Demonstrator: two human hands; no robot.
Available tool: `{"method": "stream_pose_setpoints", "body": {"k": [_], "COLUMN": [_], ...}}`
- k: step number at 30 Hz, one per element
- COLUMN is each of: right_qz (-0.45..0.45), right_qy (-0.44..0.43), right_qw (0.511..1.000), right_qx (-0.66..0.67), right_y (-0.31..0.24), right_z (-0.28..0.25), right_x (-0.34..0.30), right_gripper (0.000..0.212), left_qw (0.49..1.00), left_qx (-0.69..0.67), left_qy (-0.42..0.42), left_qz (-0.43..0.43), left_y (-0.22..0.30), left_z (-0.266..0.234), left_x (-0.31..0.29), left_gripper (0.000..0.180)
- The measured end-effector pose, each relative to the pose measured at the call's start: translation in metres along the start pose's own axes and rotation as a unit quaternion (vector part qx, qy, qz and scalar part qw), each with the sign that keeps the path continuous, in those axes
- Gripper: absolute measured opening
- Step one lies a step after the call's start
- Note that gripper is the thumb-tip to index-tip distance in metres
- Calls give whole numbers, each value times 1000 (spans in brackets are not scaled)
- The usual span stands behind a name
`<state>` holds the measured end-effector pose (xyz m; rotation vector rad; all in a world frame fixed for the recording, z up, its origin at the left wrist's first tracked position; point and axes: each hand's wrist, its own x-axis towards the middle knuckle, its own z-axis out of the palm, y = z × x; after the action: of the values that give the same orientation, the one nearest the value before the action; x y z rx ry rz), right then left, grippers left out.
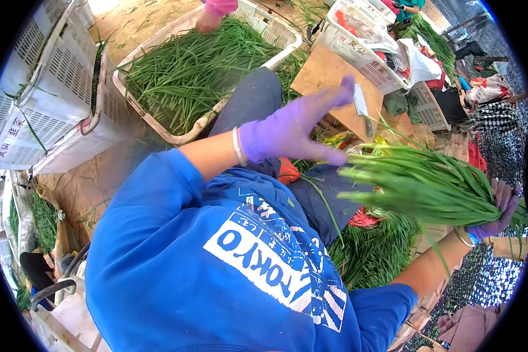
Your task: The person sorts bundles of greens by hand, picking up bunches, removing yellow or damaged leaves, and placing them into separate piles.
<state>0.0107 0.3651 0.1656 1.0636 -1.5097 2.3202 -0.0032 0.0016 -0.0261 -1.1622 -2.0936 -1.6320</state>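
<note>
My right hand, in a purple glove, is closed around one end of a thick bunch of green chives. The bunch lies across the right side, its loose ends toward my middle and smeared by motion. My left hand, also gloved in purple, is open with the thumb and fingers spread, a little blurred. It is nearest the bunch's loose ends, apart from them, and holds nothing. Beyond it a knife with a wide pale blade and dark handle rests on a wooden board.
A white crate full of chives stands ahead, with another person's hand at its far edge. More chives lie below the bunch, beside red ties. Stacked white crates rise at left; another crate holds bags and cloths.
</note>
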Motion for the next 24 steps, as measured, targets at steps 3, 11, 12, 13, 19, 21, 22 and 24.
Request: {"method": "stream_pose_setpoints", "body": {"k": [3,11,12,13,19,21,22,24], "right_qz": [18,40,46,61,28,29,35,35], "right_qy": [-29,-164,-162,-126,17,47,50,54], "right_qw": [998,984,984,988,999,998,997,997], "right_qx": [44,55,57,63,37,34,37,40], "right_y": [25,60,61,59,29,17,11,-1], "right_z": [37,80,81,85,54,44,39,31], "right_x": [10,22,21,20,19,15,13,12], "right_gripper": [23,22,22,14,23,20,18,16], "left_qw": [995,944,913,875,797,851,835,799], "left_qx": [-44,-256,-341,-423,-475,-439,-462,-505], "left_qy": [61,-208,-223,-234,-277,-188,-174,-143], "left_qz": [66,24,-8,-39,-250,-218,-244,-292], "left_y": [15,-36,-37,-37,-52,-42,-44,-46], "left_z": [5,81,84,86,82,75,75,73], "left_x": [37,29,21,11,-9,-4,-6,-5], "left_gripper": [98,107,99,92,36,29,29,29]}}
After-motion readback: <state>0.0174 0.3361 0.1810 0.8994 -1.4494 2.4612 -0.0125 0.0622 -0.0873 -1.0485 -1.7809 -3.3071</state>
